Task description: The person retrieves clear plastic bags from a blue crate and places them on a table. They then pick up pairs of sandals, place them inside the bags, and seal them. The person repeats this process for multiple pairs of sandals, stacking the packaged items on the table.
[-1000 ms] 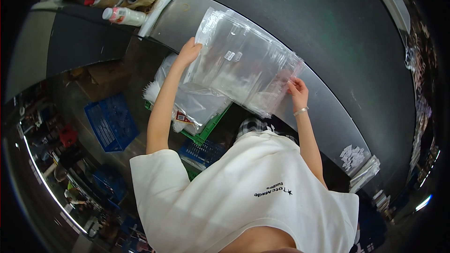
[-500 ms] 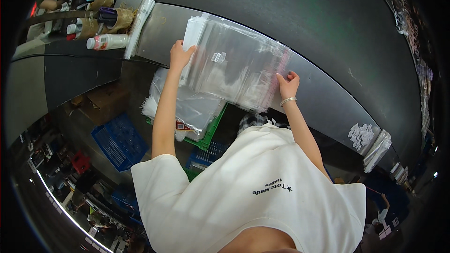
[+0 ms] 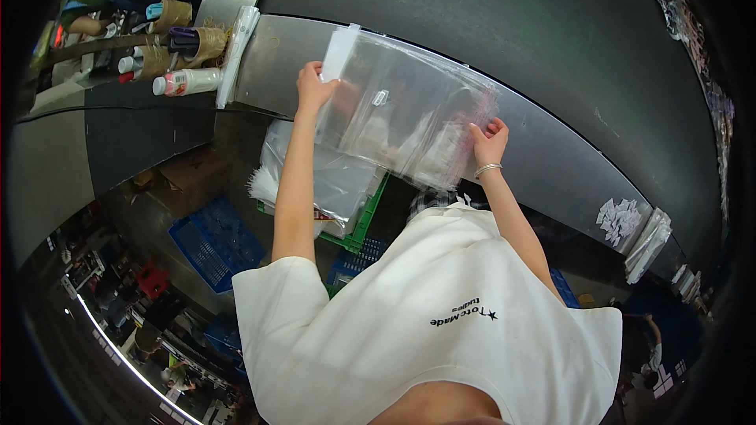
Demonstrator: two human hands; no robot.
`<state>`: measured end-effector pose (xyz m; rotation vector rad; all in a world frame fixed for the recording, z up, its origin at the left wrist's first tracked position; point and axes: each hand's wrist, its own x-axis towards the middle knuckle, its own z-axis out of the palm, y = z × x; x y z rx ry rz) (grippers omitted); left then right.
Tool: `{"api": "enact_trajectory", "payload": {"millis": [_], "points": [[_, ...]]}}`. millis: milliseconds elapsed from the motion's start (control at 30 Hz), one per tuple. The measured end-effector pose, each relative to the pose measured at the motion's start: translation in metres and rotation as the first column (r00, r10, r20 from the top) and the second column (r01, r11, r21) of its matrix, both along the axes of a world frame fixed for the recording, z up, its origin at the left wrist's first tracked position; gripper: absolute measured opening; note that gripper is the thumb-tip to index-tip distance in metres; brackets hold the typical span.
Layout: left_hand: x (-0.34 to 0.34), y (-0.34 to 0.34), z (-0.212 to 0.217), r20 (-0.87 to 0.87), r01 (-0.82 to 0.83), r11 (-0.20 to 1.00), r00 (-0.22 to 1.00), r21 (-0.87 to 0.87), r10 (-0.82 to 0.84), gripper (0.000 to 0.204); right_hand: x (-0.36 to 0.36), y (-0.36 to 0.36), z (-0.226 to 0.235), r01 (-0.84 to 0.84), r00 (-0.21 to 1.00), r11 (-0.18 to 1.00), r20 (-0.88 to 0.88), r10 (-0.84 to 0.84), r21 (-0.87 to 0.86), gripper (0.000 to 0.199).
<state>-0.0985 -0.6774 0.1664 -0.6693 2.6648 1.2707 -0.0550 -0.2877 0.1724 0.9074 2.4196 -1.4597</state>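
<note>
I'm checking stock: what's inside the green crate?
Clear plastic bags are piled in the green crate. The left forearm and the held plastic sheets cover part of the pile; the crate's bottom and anything beneath the bags can't be seen.

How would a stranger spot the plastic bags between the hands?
Start from the long black surface, then the grey metal ledge on its near side. Partly over that ledge, between the left hand and right hand, is a stack of clear plastic bags. Its pinkish right edge sets it apart from the clear plastic in the green crate.
</note>
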Motion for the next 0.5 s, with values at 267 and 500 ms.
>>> {"api": "enact_trajectory", "payload": {"millis": [267, 500], "points": [[-0.015, 0.032, 0.008, 0.078, 0.115, 0.948, 0.992, -0.297, -0.096, 0.068, -0.001, 0.001, -0.005, 0.041, 0.999, 0.998, -0.031, -0.04, 0.037, 0.065], [-0.013, 0.046, -0.003, 0.059, 0.107, 0.892, 0.994, -0.44, -0.09, 0.068, -0.005, 0.009, 0.005, 0.008, 0.999, 0.997, -0.049, -0.005, 0.075, 0.064]]}}
